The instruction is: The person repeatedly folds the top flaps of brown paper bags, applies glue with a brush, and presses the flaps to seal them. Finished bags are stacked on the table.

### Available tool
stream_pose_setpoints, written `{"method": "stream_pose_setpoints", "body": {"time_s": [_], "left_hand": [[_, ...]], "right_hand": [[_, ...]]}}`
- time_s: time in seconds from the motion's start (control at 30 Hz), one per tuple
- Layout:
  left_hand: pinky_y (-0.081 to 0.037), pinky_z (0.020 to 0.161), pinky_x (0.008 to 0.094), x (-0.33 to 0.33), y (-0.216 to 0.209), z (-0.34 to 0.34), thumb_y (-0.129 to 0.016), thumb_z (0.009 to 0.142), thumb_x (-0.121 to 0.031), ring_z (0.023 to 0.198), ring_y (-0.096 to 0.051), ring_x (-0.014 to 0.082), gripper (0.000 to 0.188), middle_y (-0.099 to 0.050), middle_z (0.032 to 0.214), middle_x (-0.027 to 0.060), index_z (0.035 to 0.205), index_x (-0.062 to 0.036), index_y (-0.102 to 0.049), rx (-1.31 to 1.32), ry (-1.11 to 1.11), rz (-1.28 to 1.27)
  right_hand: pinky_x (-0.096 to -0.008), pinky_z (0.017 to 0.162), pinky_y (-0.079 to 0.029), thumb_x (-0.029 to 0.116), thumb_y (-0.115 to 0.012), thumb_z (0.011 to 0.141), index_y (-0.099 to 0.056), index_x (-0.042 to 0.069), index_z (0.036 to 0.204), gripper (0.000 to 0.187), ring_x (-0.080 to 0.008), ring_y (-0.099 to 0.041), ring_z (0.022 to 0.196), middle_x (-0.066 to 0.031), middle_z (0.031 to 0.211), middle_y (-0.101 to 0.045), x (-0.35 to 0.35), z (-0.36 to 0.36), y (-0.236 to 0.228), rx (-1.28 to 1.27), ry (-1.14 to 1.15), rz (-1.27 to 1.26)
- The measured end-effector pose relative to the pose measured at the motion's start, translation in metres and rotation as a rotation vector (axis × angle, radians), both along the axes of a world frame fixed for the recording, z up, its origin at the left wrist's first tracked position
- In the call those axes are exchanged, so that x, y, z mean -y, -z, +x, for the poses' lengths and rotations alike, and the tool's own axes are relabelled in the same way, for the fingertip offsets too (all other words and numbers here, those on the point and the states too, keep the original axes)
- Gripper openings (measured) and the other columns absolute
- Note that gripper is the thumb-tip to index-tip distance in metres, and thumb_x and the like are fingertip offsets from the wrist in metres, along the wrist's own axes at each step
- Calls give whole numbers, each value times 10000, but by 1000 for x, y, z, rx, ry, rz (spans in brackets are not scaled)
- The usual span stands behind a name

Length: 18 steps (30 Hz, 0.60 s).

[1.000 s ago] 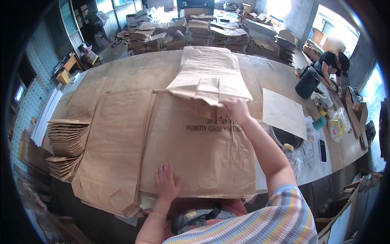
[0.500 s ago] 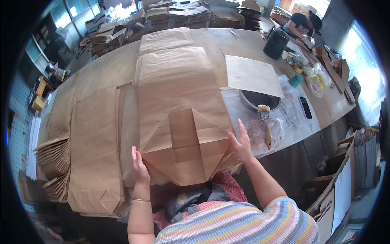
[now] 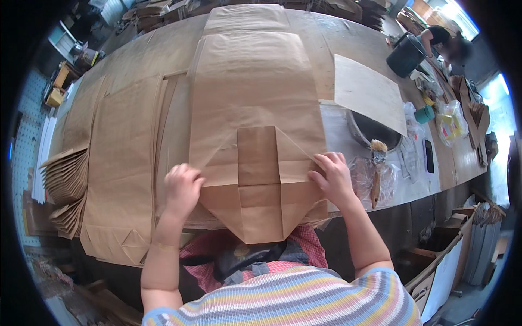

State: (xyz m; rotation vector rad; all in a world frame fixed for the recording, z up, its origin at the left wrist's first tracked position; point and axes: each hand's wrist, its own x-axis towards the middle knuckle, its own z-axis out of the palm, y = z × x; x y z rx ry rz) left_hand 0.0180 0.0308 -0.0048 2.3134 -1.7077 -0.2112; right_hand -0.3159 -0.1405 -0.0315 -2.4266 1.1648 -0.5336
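A brown paper bag (image 3: 304, 187) lies on top of a stack in front of me, its near end opened out into a diamond-shaped fold with a darker strip down the middle. My left hand (image 3: 182, 187), slightly blurred, has its fingers curled at the left corner of that fold. At the right corner, my right hand (image 3: 331, 176) pinches the paper between thumb and fingers. The bag's near point hangs by the table edge, close to my body. More flat paper bags (image 3: 124, 163) are stacked at the left, beside my left hand.
Right of the stack are a dark basin (image 3: 372, 133) partly under a pale board (image 3: 370, 89), a brush (image 3: 376, 174) on crumpled plastic, a phone (image 3: 429, 156) and a teal cup (image 3: 424, 114). A black bucket (image 3: 406, 55) stands farther back, near another person (image 3: 443, 43).
My hands have gone from flat, outstretched fingers beside the bag to fingers closed at its two side corners. The view has tipped, so the table sits higher.
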Motion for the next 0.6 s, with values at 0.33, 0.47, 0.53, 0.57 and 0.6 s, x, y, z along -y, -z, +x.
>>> {"method": "stream_pose_setpoints", "body": {"time_s": [0.33, 0.47, 0.53, 0.57, 0.6], "left_hand": [[-511, 638, 325, 61, 9, 39, -698, 701, -19, 721, -636, 176, 124, -675, 786, 112, 819, 19, -701, -482, 92, 249], [-525, 653, 351, 48, 22, 32, -628, 681, -11, 717, -624, 239, 65, -620, 727, 74, 736, -22, -663, 117, 431, 28], [-530, 702, 371, 44, 22, 14, -603, 702, -33, 776, -620, 245, 33, -595, 722, 71, 687, -48, -628, 333, 404, 118], [-532, 727, 382, 44, 18, 2, -591, 713, -44, 806, -618, 248, 57, -583, 719, 69, 663, -62, -611, 442, 391, 157], [-472, 965, 409, 40, 9, -8, -579, 796, -124, 1031, -624, 259, 178, -680, 894, 97, 909, -58, -699, 547, 431, 282]], "right_hand": [[-398, 851, -501, 118, -747, 680, -633, 21, 885, 254, -316, -609, 936, -88, 919, -638, 58, 48, -10, -259, -306, 329], [-387, 736, -526, 76, -684, 672, -645, 61, 808, 143, -287, -634, 837, -47, 861, -637, 53, 43, -8, -300, -619, -145], [-380, 719, -528, 95, -668, 687, -644, 79, 810, 126, -266, -637, 826, -34, 855, -631, 45, 46, -8, -402, -642, -285], [-375, 729, -527, 113, -664, 698, -643, 86, 817, 123, -256, -635, 835, -28, 854, -627, 39, 44, -8, -478, -604, -312], [-371, 739, -526, 130, -659, 709, -642, 93, 824, 121, -246, -633, 845, -22, 853, -623, 30, 43, -8, -555, -565, -338]]}}
